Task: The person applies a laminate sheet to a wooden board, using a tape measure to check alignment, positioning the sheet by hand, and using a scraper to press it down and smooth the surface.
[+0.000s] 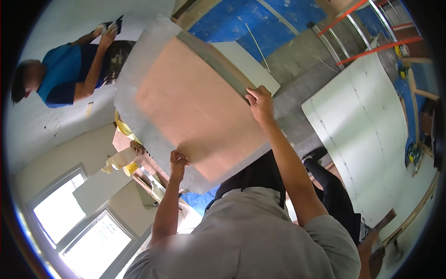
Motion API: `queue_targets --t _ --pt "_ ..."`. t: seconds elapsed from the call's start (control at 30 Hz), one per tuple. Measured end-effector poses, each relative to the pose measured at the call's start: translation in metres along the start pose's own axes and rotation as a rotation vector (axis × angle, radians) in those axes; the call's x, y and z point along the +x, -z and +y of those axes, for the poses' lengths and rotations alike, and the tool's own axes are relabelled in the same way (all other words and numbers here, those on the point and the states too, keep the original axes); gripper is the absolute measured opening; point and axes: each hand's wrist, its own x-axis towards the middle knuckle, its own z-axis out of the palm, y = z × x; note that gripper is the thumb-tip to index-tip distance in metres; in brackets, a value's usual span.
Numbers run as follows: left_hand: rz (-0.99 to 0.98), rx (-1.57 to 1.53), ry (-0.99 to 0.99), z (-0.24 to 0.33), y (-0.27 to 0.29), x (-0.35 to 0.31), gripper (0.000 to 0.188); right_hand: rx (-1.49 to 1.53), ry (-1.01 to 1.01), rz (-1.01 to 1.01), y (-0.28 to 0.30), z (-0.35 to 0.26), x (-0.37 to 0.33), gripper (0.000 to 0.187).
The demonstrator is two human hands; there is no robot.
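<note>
A pinkish-brown flat board (204, 102) lies on a larger grey slab (132, 88) in front of me. Along the board's far right side runs a long grey strip (211, 58). My right hand (261, 100) is closed around the near end of this strip, thumb and fingers at its edge. Over the board's near left edge is my left hand (179, 162), its fingers curled in toward each other. Whatever they may hold is too small to make out, and I cannot tell whether that hand touches the board.
At upper left a co-worker (69, 74) in blue holds a dark tool at a wall. An orange ladder (367, 53) lies at upper right, near a white panel (357, 125). Another person's dark-clothed leg (332, 186) is close on my right. A yellow tub (131, 169) stands left.
</note>
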Motion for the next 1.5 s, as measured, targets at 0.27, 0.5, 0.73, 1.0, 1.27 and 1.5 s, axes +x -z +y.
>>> queue_targets --t 0.27,0.5,0.73,1.0,1.27,1.5 --pt "0.017 -0.067 -0.011 0.005 -0.003 -0.002 0.042 0.140 -0.150 -0.057 0.001 0.002 0.000 0.026" --pt "0.019 -0.016 -0.042 -0.003 -0.003 -0.005 0.043 0.263 -0.145 -0.089 0.012 0.008 -0.006 0.025" --pt "0.024 -0.060 -0.048 0.003 -0.005 -0.009 0.044 0.072 -0.182 -0.096 0.008 0.004 -0.010 0.027" --pt "-0.005 -0.056 -0.045 -0.004 0.001 -0.003 0.044 0.010 0.045 -0.054 0.015 0.005 -0.014 0.033" --pt "0.082 -0.074 -0.045 -0.010 -0.014 -0.014 0.040 0.078 -0.020 0.097 0.061 0.020 -0.046 0.029" --pt "0.062 -0.051 -0.121 -0.042 0.004 0.009 0.036 0.597 -0.259 -0.094 0.064 0.066 -0.122 0.031"
